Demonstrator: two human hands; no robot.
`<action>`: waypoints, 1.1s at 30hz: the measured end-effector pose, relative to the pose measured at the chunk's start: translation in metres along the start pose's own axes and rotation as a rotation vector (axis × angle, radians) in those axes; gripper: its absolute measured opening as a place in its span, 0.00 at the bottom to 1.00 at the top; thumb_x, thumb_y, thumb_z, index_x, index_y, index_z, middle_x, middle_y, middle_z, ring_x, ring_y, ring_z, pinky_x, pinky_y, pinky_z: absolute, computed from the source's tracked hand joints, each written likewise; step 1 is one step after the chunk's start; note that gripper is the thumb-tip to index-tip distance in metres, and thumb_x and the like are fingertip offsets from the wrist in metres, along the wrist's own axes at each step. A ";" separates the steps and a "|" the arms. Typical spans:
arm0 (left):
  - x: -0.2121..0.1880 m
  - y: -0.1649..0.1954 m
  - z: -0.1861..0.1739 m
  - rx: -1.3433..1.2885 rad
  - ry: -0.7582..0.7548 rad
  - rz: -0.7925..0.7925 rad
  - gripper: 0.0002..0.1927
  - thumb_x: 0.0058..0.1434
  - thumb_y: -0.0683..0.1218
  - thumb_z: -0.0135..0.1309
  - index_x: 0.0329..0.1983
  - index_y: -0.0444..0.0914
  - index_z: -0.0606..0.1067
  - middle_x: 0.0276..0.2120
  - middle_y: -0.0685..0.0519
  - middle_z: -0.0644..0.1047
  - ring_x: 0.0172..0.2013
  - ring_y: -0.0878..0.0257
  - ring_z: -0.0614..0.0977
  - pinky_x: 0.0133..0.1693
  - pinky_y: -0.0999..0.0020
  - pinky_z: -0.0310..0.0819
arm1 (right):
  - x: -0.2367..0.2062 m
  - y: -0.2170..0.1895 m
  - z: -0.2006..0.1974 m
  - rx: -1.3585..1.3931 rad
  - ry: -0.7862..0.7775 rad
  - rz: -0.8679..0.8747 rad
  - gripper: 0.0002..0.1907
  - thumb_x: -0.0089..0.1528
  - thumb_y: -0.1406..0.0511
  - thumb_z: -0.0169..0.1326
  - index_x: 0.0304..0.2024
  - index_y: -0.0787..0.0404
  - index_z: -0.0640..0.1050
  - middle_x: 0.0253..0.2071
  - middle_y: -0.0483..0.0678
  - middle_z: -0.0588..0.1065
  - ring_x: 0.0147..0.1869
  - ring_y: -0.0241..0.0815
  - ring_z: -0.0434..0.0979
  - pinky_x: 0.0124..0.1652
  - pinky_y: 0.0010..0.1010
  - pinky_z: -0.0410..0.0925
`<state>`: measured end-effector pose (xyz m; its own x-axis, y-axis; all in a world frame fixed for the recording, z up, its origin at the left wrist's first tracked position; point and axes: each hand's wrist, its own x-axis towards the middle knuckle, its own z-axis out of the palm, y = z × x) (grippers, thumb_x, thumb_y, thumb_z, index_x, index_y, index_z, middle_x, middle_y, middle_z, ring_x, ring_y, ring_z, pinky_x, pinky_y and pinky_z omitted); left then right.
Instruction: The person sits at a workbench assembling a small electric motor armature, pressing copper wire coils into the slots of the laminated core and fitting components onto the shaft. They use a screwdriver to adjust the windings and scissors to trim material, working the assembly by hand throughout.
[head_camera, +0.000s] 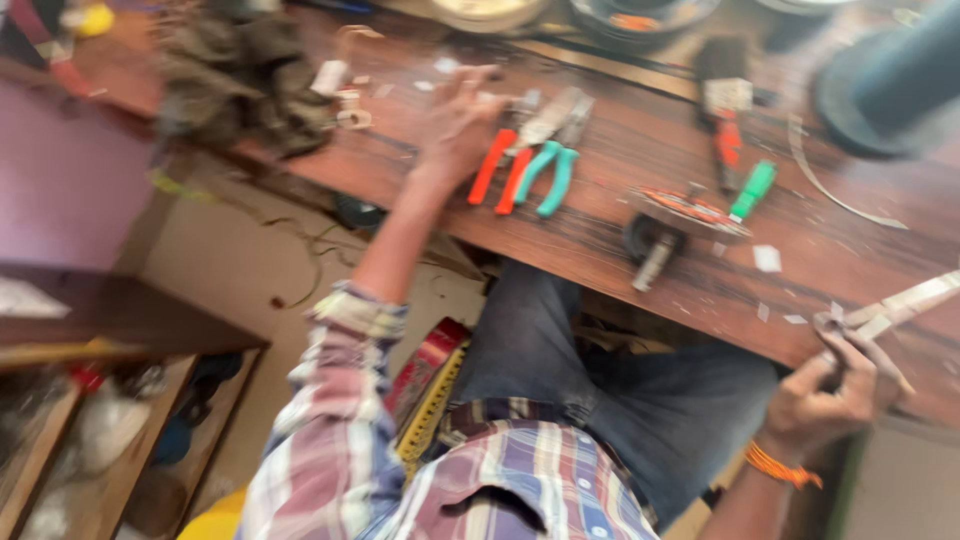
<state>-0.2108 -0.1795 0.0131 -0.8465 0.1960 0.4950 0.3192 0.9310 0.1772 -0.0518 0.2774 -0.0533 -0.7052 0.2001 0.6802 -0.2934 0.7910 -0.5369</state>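
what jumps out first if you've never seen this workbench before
The bright tools on the wooden bench catch the eye first: orange-handled pliers and teal-handled pliers lie side by side mid-bench, with the left hand spread right beside them. At the near right edge, the right hand pinches a thin pale strip. A crumpled dark cloth sits at the bench's far left.

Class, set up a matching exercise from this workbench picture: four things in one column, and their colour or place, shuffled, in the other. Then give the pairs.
Things:
1. left hand
2. right hand
3. teal pliers
4. cloth

Descriptions:
A. crumpled at the bench's far left
B. teal handles
C. pinching a pale strip
D. beside orange pliers

Pairs: 1-D, 2-C, 3-B, 4-A
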 end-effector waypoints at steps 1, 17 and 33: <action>-0.007 -0.003 0.001 -0.004 -0.015 -0.008 0.08 0.65 0.43 0.52 0.42 0.40 0.80 0.62 0.49 0.74 0.63 0.46 0.72 0.60 0.52 0.69 | 0.000 0.002 0.000 0.055 0.022 0.063 0.13 0.65 0.77 0.44 0.47 0.66 0.78 0.56 0.53 0.77 0.62 0.52 0.75 0.66 0.38 0.66; -0.169 -0.014 -0.003 -0.116 -0.004 0.122 0.13 0.60 0.38 0.67 0.46 0.39 0.76 0.52 0.55 0.77 0.50 0.52 0.76 0.54 0.55 0.69 | 0.021 -0.011 -0.037 -0.401 -0.297 0.213 0.05 0.71 0.65 0.62 0.48 0.58 0.81 0.45 0.52 0.73 0.52 0.54 0.74 0.50 0.46 0.67; -0.180 0.142 0.028 -1.846 0.120 -0.595 0.04 0.68 0.34 0.53 0.44 0.34 0.76 0.40 0.44 0.83 0.35 0.61 0.84 0.35 0.69 0.79 | -0.056 0.008 -0.061 1.132 -0.355 1.007 0.18 0.67 0.76 0.56 0.60 0.64 0.74 0.43 0.53 0.80 0.44 0.45 0.81 0.48 0.35 0.76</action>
<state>-0.0251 -0.0740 -0.0748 -0.9950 -0.0656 0.0755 0.0995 -0.5745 0.8124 0.0249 0.3081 -0.0652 -0.9665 0.0896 -0.2403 0.1768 -0.4462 -0.8773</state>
